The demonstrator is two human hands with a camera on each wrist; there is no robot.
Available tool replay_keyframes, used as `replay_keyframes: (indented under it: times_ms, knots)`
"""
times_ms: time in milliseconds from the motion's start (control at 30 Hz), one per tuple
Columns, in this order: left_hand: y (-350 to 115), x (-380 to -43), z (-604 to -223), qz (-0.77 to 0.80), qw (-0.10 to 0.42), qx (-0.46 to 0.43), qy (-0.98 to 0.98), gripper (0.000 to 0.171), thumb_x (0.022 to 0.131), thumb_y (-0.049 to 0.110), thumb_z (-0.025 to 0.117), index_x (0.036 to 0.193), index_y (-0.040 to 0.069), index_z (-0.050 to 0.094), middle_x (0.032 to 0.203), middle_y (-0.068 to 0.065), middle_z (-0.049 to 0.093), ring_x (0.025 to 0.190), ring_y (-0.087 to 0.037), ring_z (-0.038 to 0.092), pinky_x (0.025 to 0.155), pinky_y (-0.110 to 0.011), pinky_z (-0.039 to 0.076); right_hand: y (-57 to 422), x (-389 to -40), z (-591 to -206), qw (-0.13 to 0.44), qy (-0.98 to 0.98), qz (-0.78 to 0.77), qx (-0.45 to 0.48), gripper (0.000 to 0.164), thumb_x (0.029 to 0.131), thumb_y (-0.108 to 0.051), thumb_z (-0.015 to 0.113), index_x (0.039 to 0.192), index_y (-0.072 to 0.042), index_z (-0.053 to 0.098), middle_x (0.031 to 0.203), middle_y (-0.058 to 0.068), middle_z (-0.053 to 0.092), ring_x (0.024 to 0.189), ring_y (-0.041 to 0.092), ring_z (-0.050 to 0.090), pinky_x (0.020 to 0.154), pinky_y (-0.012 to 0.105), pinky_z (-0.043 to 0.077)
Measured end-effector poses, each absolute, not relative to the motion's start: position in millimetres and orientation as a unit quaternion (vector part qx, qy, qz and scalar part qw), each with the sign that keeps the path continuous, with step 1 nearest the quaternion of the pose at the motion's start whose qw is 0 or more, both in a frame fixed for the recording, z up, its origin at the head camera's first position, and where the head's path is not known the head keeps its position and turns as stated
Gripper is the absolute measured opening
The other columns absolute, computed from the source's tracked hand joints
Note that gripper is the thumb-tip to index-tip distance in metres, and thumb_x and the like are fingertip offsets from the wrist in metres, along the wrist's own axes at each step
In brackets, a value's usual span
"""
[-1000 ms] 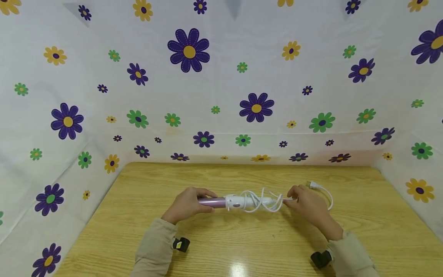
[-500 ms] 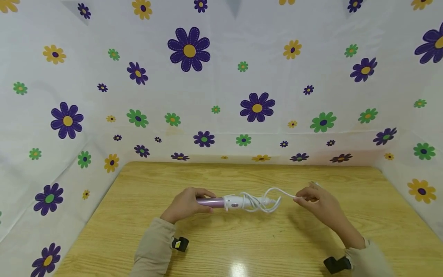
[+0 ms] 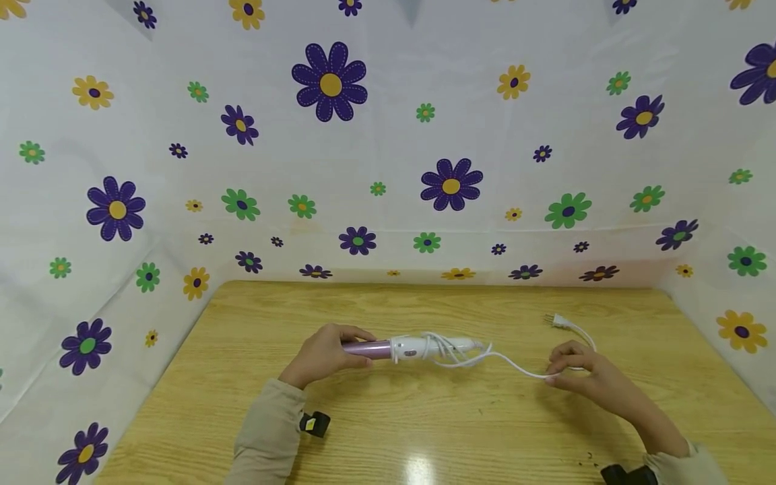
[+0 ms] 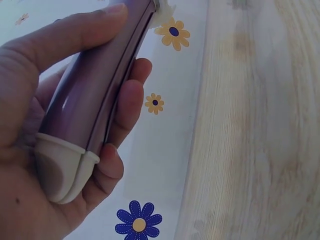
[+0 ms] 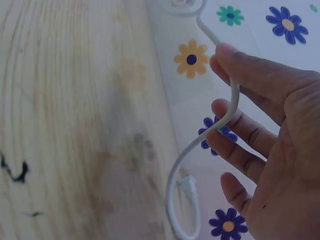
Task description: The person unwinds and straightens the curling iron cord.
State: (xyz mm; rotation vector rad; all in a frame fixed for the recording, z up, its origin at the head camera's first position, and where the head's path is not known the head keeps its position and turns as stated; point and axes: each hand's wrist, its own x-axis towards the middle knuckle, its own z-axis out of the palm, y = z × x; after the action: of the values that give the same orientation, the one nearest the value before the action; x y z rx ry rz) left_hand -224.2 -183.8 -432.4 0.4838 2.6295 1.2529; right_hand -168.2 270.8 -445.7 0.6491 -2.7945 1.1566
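Observation:
My left hand [image 3: 324,353] grips the purple barrel of a curling iron [image 3: 410,348], whose white handle points right over the wooden table. In the left wrist view, thumb and fingers wrap the barrel [image 4: 90,90], its pale split tip close to the palm. White cord [image 3: 445,347] lies in loose loops round the handle. From the handle's end, one stretch of it runs right to my right hand [image 3: 597,380], which pinches it between thumb and forefinger. Beyond that pinch, the right wrist view has the cord [image 5: 172,195] curving down to a white plug [image 5: 189,187], the other fingers spread beside it.
The wooden table [image 3: 364,431] has a back edge against a white flower-printed cloth [image 3: 388,148], which also rises at both sides. Small dark marks show on the tabletop near the right wrist's black camera [image 3: 627,475].
My right hand has moved right and toward me, drawing a length of cord off the handle, with fewer loops now round it. The left hand keeps its grip in nearly the same place.

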Motion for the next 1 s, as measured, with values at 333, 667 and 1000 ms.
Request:
replay_keyframes:
  times_ms: [333,667,1000]
  knots:
    - [-183,-224,-430,0.416,0.081,0.139,0.895,0.035,0.074,0.027,0.083,0.108,0.025,0.073,0.104,-0.004,0.071,0.085,-0.017,0.061,0.073,-0.031,0.045,273,-161,-451,-0.025,-0.885,0.41,0.22,0.009,0.09,-0.01,0.066,0.092,-0.014,0.074,0.108,-0.003,0.056,0.1,-0.009,0.044,0.077,0.019,0.041]
    - [-184,-225,-426,0.421,0.082,0.138,0.893,0.036,0.073,0.03,0.084,0.107,0.024,0.073,0.103,-0.005,0.072,0.085,-0.016,0.062,0.071,-0.031,0.047,268,-165,-452,0.017,-0.91,0.336,0.243,0.008,0.083,-0.016,0.074,0.083,-0.024,0.073,0.098,-0.006,0.059,0.092,-0.008,0.049,0.073,0.022,0.042]
    - [-183,-223,-428,0.432,0.086,0.153,0.885,0.036,0.073,0.029,0.084,0.107,0.024,0.073,0.103,-0.004,0.072,0.085,-0.016,0.062,0.072,-0.032,0.048,270,-187,-456,0.028,-0.969,0.213,0.123,0.008,0.079,-0.029,0.077,0.074,-0.028,0.071,0.096,0.0,0.064,0.088,0.021,0.057,0.078,0.054,0.032]
